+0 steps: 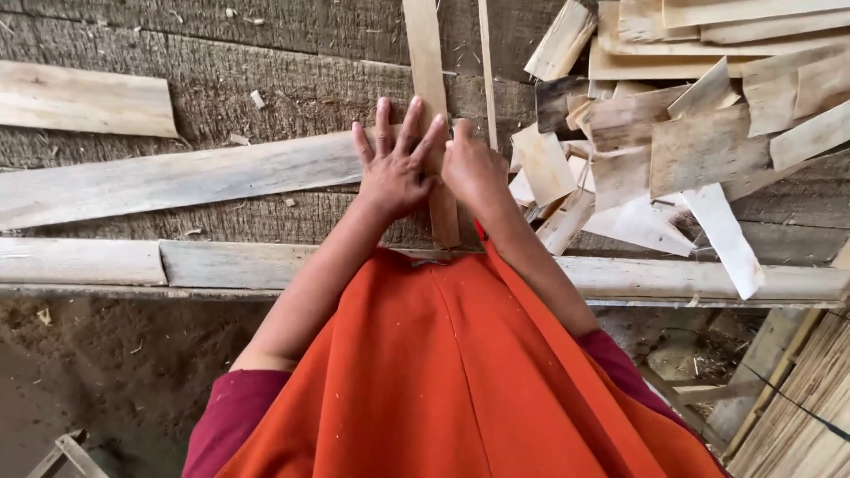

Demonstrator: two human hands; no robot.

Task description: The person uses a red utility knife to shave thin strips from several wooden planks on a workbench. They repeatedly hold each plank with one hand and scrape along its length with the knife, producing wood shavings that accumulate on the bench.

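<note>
The left hand [396, 164] lies flat with its fingers spread wide, palm down on a narrow upright veneer strip [431, 115] that runs from the near edge of the rough grey work surface [230, 80] away to the far side. It grasps nothing; it only presses on the strip and on the end of a long pale plank [177, 181] that reaches off to the left beneath it. The right hand [474, 168] sits just beside it, fingers curled down over the strip's right edge, but whether they actually pinch the wood I cannot tell, since the back of the hand hides them. A thinner sliver [486, 71] stands just right of the strip, running the same way. Farther right lies a loose heap of veneer offcuts [673, 133], pale and grey pieces overlapping at all angles. A short board [84, 102] rests far left. Along the near edge of the surface runs a long wooden rail [221, 264]. The person's orange apron [452, 372] fills the near middle, over dark red sleeves [235, 412].
</note>
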